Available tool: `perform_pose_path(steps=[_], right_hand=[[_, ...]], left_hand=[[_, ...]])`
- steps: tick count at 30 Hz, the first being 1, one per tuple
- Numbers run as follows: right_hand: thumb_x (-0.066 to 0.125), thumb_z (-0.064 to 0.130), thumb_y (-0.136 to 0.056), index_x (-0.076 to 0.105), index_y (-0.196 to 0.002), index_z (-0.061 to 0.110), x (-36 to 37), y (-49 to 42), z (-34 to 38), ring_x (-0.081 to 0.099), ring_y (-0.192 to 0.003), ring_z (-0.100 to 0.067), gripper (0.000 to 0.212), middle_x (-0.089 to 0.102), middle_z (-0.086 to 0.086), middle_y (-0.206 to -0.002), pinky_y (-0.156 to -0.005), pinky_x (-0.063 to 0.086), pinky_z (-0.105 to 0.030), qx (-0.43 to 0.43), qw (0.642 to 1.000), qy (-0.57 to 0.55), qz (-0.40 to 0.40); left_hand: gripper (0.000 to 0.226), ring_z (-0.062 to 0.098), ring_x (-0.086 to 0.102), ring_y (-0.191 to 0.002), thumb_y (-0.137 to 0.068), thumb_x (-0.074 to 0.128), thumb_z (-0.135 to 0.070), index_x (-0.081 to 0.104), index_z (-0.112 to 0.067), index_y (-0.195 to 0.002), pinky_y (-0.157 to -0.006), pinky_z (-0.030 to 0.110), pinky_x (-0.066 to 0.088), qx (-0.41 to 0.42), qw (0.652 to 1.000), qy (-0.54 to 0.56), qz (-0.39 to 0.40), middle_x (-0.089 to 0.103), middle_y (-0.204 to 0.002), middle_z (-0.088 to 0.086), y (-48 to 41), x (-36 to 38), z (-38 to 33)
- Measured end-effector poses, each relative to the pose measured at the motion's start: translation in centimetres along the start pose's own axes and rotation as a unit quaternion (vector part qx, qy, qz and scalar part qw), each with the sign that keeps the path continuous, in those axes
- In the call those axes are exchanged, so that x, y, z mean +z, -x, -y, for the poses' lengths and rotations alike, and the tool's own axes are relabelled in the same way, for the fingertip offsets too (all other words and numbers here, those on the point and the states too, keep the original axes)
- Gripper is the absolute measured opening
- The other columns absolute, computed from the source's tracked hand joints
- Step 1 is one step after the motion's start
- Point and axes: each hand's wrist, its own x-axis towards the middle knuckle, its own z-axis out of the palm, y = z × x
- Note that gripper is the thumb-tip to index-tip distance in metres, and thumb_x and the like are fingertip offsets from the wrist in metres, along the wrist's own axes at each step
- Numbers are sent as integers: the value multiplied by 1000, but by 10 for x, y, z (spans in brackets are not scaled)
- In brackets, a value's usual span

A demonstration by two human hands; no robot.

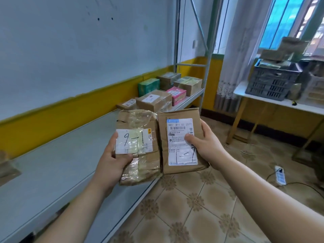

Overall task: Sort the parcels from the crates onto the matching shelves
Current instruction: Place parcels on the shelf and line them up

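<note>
I hold two brown cardboard parcels side by side above the front edge of a grey shelf [57, 165]. My left hand [112, 160] grips the taped parcel [140, 120], whose white label reads "9-1". My right hand [205, 144] grips the other parcel [180, 155], thumb pressed on its printed label, which carries a handwritten mark. Both parcels face up toward me. A grey crate [270, 85] piled with more parcels stands on a white table [280, 102] at the right.
Several parcels [154, 100], brown, green and pink, sit at the far end of the shelf. A brown parcel [7, 165] shows at the left edge. A power strip [280, 174] and cables lie on the tiled floor. Metal rack uprights [177, 41] rise behind.
</note>
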Motion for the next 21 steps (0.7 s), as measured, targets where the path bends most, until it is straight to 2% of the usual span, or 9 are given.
perform_pose_path(steps=[2, 6, 9, 14, 18, 21], right_hand=[[72, 29, -91, 32, -149, 41, 1, -18, -1, 74, -82, -4, 71, 72, 16, -105, -74, 60, -33, 0, 1000, -1, 16], [72, 31, -90, 34, -148, 40, 18, -64, -4, 74, -86, -7, 70, 72, 15, -107, -85, 60, -42, 10, 999, 0, 47], [72, 30, -90, 35, -148, 39, 37, -97, -5, 74, -85, -7, 70, 72, 14, -106, -86, 60, -43, 16, 998, -5, 59], [72, 32, -90, 32, -150, 40, 64, -146, 0, 74, -86, -7, 73, 72, 14, -110, -87, 60, -42, 13, 996, 12, 88], [70, 33, -92, 29, -151, 39, 84, -176, 7, 74, -83, -9, 72, 70, 13, -110, -83, 61, -41, 18, 992, 17, 124], [67, 34, -94, 30, -150, 38, 99, -196, 12, 73, -83, -8, 68, 67, 17, -104, -76, 60, -33, 2, 985, 34, 167]], left_hand=[[81, 1, 66, -92, -88, 62, 7, 32, -39, -147, -64, 13, 53, -4, 1000, -3, -10, 63, -111, -18, -11, 2, 1], [81, 3, 68, -90, -87, 62, 7, 33, -45, -143, -68, 18, 54, -19, 999, -10, -45, 66, -110, -18, -47, 0, 10], [79, 12, 68, -99, -87, 62, 6, 35, -40, -145, -80, 32, 55, -30, 998, -13, -52, 67, -115, -11, -78, -8, 20], [81, 19, 67, -101, -88, 62, 6, 31, -39, -148, -88, 39, 54, -47, 996, -12, -79, 66, -114, -9, -114, -15, 26], [82, 19, 66, -103, -88, 61, 6, 28, -37, -150, -83, 33, 53, -54, 992, -17, -115, 65, -117, -7, -123, -23, 22], [82, 19, 64, -107, -88, 63, 3, 27, -39, -150, -87, 33, 52, -53, 986, -35, -157, 64, -121, -5, -122, -28, 18]])
